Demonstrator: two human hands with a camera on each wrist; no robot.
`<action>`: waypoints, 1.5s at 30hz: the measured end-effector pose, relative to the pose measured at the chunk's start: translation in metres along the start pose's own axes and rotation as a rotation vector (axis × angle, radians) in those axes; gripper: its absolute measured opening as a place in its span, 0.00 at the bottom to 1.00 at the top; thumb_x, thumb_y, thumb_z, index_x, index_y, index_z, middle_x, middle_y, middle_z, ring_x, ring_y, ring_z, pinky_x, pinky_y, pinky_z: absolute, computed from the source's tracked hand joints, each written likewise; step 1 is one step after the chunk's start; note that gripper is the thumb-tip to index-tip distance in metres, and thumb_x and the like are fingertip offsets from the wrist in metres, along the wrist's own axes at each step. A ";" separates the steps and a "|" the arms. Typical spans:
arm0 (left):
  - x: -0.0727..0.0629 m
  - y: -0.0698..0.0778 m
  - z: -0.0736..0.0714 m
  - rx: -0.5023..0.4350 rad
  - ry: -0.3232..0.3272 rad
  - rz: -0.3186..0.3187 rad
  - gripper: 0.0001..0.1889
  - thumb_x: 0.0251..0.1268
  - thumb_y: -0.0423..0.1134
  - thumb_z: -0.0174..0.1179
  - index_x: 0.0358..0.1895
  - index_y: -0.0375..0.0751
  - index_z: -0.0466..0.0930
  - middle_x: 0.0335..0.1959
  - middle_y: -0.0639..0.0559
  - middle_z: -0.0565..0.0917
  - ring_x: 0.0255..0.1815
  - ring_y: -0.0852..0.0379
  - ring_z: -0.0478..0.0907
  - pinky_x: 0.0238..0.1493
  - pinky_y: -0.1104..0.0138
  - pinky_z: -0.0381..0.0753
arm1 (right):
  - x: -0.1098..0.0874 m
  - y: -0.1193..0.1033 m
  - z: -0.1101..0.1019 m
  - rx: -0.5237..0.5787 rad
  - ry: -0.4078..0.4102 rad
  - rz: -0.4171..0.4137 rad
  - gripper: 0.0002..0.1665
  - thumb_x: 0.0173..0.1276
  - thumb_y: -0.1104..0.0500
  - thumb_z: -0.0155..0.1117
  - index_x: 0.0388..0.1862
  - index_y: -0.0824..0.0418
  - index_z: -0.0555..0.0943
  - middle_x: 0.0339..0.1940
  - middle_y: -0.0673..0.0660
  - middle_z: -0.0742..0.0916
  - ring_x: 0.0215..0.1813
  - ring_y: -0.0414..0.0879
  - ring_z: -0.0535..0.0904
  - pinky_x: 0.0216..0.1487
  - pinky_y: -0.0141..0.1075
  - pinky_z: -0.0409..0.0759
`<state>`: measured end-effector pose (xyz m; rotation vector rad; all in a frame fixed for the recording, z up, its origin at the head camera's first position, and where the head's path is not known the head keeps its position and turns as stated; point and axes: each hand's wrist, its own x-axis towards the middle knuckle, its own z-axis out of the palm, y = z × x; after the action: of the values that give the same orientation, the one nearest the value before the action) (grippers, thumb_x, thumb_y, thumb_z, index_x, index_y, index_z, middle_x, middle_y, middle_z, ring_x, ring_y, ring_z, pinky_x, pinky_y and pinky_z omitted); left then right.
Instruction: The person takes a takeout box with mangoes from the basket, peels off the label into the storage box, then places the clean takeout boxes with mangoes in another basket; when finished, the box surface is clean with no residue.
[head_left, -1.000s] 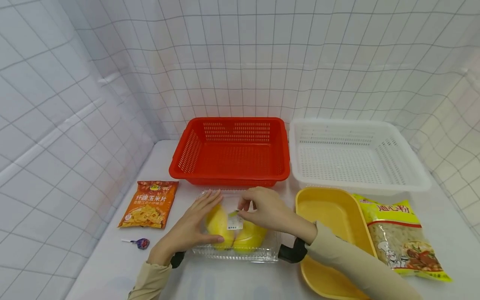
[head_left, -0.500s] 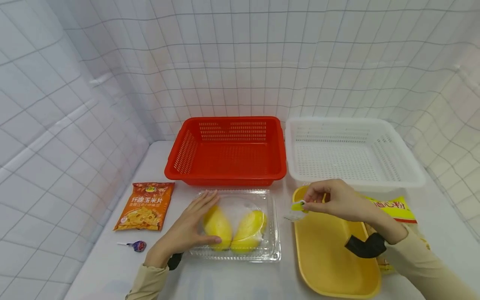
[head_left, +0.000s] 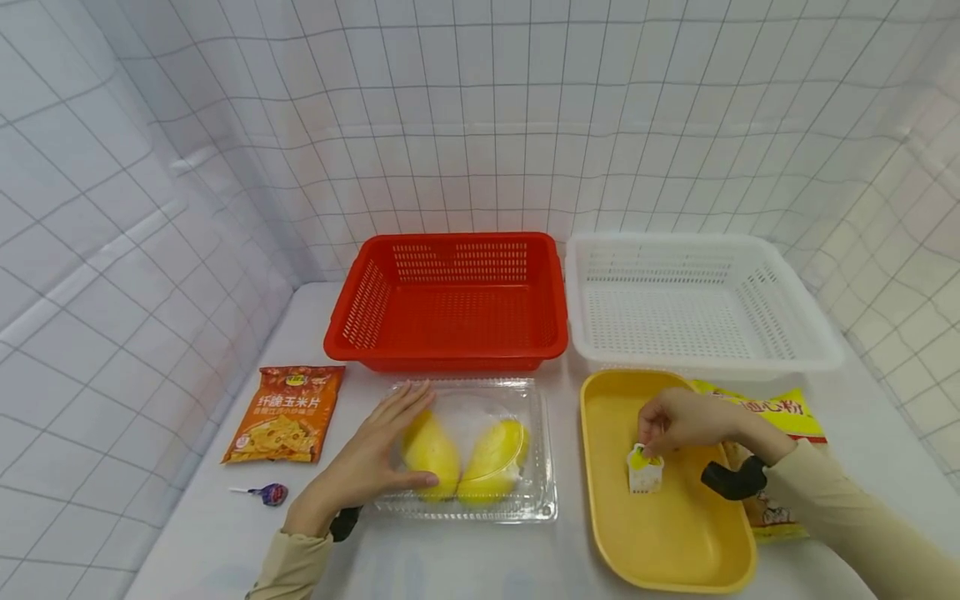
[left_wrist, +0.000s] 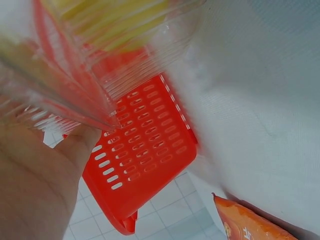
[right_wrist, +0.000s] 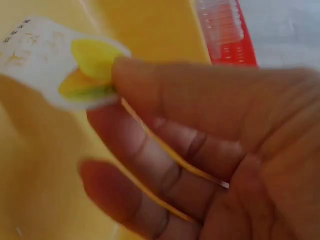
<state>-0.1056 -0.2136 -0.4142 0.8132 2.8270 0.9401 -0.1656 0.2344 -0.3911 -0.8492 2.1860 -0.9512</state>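
A clear plastic clamshell box (head_left: 542, 467) holds two yellow, fruit-like pieces (head_left: 495, 458). My left hand (head_left: 371, 462) rests on its left side with fingers stretched over the lid; the left wrist view has the thumb against the clear plastic wall. Over the yellow tray (head_left: 645, 554) my right hand (head_left: 690, 421) pinches a small white label (head_left: 645, 477) between thumb and forefinger. In the right wrist view this label (right_wrist: 40, 55) carries a yellow fruit picture and small print, and the other fingers are loosely bent.
Behind the box stand a red basket (head_left: 450, 362) and a white basket (head_left: 705, 364). An orange snack bag (head_left: 285, 417) and a lollipop (head_left: 272, 494) lie at left. A yellow-topped pasta bag (head_left: 780, 408), partly covered by the right arm, lies beside the tray.
My right hand has peeled the label off the box lid and carried it right, then down over the yellow tray. The left hand has stayed on the box.
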 end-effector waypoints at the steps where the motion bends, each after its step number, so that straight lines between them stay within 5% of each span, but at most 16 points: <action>1: 0.000 0.000 0.000 -0.002 -0.001 -0.001 0.53 0.45 0.63 0.68 0.75 0.47 0.54 0.75 0.51 0.51 0.75 0.47 0.41 0.68 0.44 0.45 | 0.002 0.001 0.002 -0.027 0.013 0.001 0.06 0.59 0.61 0.70 0.26 0.58 0.81 0.19 0.47 0.78 0.21 0.36 0.68 0.22 0.28 0.68; 19: 0.001 0.001 0.000 -0.014 -0.013 -0.017 0.53 0.45 0.65 0.67 0.75 0.48 0.53 0.76 0.54 0.50 0.75 0.50 0.39 0.69 0.45 0.43 | 0.013 0.008 0.025 -0.367 0.239 0.195 0.12 0.52 0.56 0.74 0.20 0.49 0.77 0.18 0.42 0.75 0.23 0.38 0.68 0.26 0.34 0.66; 29: 0.001 0.003 0.000 -0.032 -0.036 -0.061 0.53 0.45 0.65 0.67 0.75 0.51 0.53 0.76 0.56 0.49 0.75 0.51 0.39 0.69 0.46 0.43 | 0.016 0.008 0.034 -0.465 0.323 0.225 0.15 0.48 0.54 0.76 0.20 0.48 0.75 0.18 0.42 0.73 0.23 0.39 0.68 0.25 0.36 0.65; 34: 0.002 0.003 0.000 -0.030 -0.033 -0.056 0.53 0.45 0.63 0.68 0.75 0.51 0.54 0.76 0.56 0.49 0.75 0.51 0.39 0.69 0.45 0.43 | 0.013 0.006 0.036 -0.542 0.347 0.165 0.15 0.49 0.54 0.76 0.22 0.48 0.74 0.18 0.40 0.72 0.22 0.37 0.67 0.24 0.34 0.64; 41: 0.001 0.003 0.001 -0.039 -0.031 -0.074 0.53 0.44 0.62 0.70 0.75 0.53 0.53 0.76 0.57 0.49 0.75 0.50 0.38 0.68 0.44 0.44 | -0.014 -0.008 0.002 -0.432 0.271 0.012 0.11 0.65 0.48 0.65 0.39 0.53 0.81 0.27 0.40 0.79 0.26 0.34 0.72 0.26 0.31 0.72; 45: 0.001 0.002 0.002 -0.039 -0.024 -0.073 0.53 0.44 0.61 0.70 0.75 0.52 0.54 0.76 0.57 0.50 0.75 0.50 0.39 0.68 0.44 0.44 | -0.038 -0.011 -0.032 -0.403 0.387 -0.005 0.09 0.69 0.53 0.61 0.43 0.54 0.81 0.29 0.42 0.81 0.29 0.35 0.75 0.27 0.32 0.75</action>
<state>-0.1048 -0.2106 -0.4142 0.7077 2.7878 0.9658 -0.1620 0.2691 -0.3542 -0.9077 2.7726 -0.7312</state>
